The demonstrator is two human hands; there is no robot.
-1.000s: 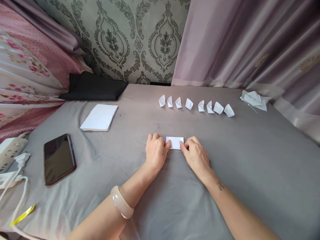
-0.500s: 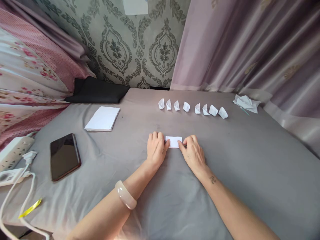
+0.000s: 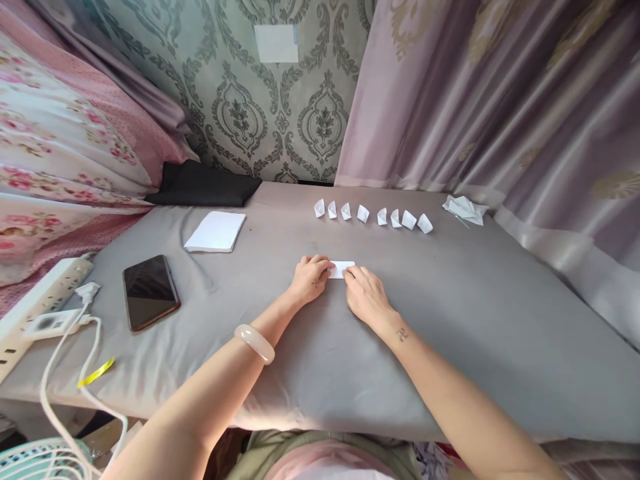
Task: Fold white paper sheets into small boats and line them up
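Observation:
A small folded white paper (image 3: 339, 269) lies on the grey cloth in front of me, between my two hands. My left hand (image 3: 311, 279) grips its left end, fingers curled and thumb on the paper. At the other end, my right hand (image 3: 366, 293) is closed on the right edge, its fingertips partly hidden beneath the hand. Farther back stands a row of several small folded paper boats (image 3: 363, 213).
To the left lie a stack of white paper (image 3: 216, 231), a smartphone (image 3: 151, 292) and a black folded cloth (image 3: 205, 184). A power strip (image 3: 47, 290) with white cables sits at the left edge. Crumpled papers (image 3: 466, 209) rest at the back right, near the curtain.
The view has tilted upward, showing more wall and the near bed edge. My right hand has come nearer to my left, turning more palm-down over the paper; less of the paper shows.

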